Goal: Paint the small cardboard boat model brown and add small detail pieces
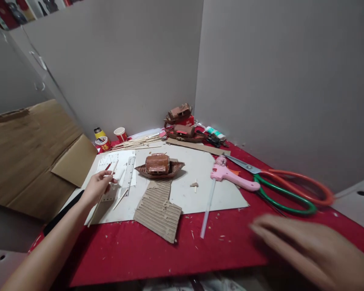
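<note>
My left hand (99,186) is closed around a thin wooden stick (94,212), above a printed sheet and a clear ruler (128,176). A dark red pen tip (108,166) shows by its fingers; whether it is held I cannot tell. My right hand (309,246) is smeared by motion over the front right of the table, nearest to the large scissors (286,204) with one orange and one green handle. Between the hands stands a small brown model boat (158,165) with a rounded cabin. In front of it lies corrugated cardboard (157,210).
A pink glue gun (235,178) with a clear glue stick (208,210) lies right of the boat. More model boats (182,131), wooden sticks (136,142) and paper cups (120,133) line the back. A large cardboard sheet (27,157) leans at left. Scraps litter the red tablecloth (133,254).
</note>
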